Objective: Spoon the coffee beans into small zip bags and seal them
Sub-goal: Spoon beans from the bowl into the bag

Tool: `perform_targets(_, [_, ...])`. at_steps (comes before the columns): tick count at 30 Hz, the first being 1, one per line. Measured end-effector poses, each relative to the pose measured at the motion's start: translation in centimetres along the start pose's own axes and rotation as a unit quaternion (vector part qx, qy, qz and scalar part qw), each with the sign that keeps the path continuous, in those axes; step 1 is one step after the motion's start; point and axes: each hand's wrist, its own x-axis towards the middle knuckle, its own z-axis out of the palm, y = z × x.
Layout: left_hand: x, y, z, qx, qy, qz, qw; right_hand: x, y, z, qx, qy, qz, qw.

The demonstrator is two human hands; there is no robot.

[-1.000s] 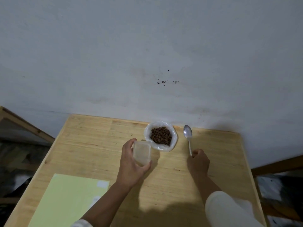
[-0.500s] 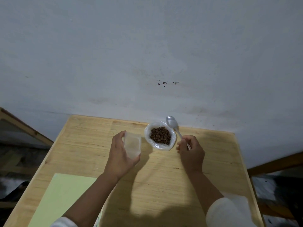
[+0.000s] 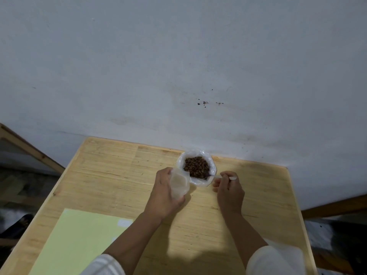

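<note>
A white plastic bag of brown coffee beans (image 3: 196,167) stands open near the table's far edge. My left hand (image 3: 164,195) grips a small clear zip bag (image 3: 179,183) upright, just left of the beans and touching the white bag. My right hand (image 3: 228,190) pinches the handle of a metal spoon (image 3: 231,178). The spoon's bowl dips into the near right side of the beans and is mostly hidden.
The wooden table (image 3: 111,175) stands against a pale wall. A light green sheet of paper (image 3: 79,241) lies at the near left. Wooden frames show beyond the table's left and right sides.
My right hand lifted the spoon off the table and swung its bowl down into the beans. My left hand brought the zip bag right, next to the bean bag.
</note>
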Motion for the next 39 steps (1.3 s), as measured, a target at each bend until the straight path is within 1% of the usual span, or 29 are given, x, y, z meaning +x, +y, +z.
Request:
perform_targets(2, [0.5, 0.4, 0.1, -0.001, 0.001, 0.000, 1.000, 0.6, 0.4, 0.4, 0.101, -0.024, 0.102, 0.989])
perform_targets(4, [0.9, 0.9, 0.1, 0.002, 0.001, 0.002, 1.000, 1.0, 0.6, 0.6, 0.200, -0.042, 0.179, 0.962])
perform_targets(7, [1.6, 1.2, 0.1, 0.004, 0.001, 0.000, 1.000, 1.6, 0.5, 0.2, 0.264, -0.028, 0.217, 0.939])
perform_targets(9, [1.9, 1.3, 0.1, 0.008, -0.002, 0.001, 1.000, 1.9, 0.4, -0.1, 0.276, -0.021, 0.222, 0.935])
perform_targets(15, [2.6, 1.7, 0.3, 0.021, -0.018, 0.001, 1.000, 2.9, -1.4, -1.1, 0.256, -0.020, 0.200, 0.946])
perform_targets(23, [2.8, 1.7, 0.6, 0.037, -0.012, -0.002, 0.999, 2.7, -3.6, -1.4, 0.262, -0.053, 0.136, 0.954])
perform_targets(29, [2.9, 1.6, 0.6, 0.034, -0.014, -0.005, 0.999, 2.7, -3.7, -1.3, 0.270, -0.051, 0.149, 0.950])
perform_targets(32, [3.1, 1.8, 0.7, 0.043, -0.024, -0.009, 0.999, 2.7, -3.7, -1.3, 0.273, -0.064, 0.143, 0.949])
perform_targets(34, [3.3, 1.8, 0.7, 0.045, -0.026, -0.006, 0.999, 2.6, -3.7, -1.4, 0.260, -0.089, 0.113, 0.955])
perform_targets(37, [3.3, 1.8, 0.7, 0.045, -0.025, -0.003, 0.999, 2.6, -3.8, -1.7, 0.207, -0.135, 0.038, 0.968])
perform_targets(39, [3.3, 2.0, 0.6, 0.044, -0.030, -0.003, 0.999, 2.7, -3.9, -1.9, 0.192, -0.139, 0.004, 0.972])
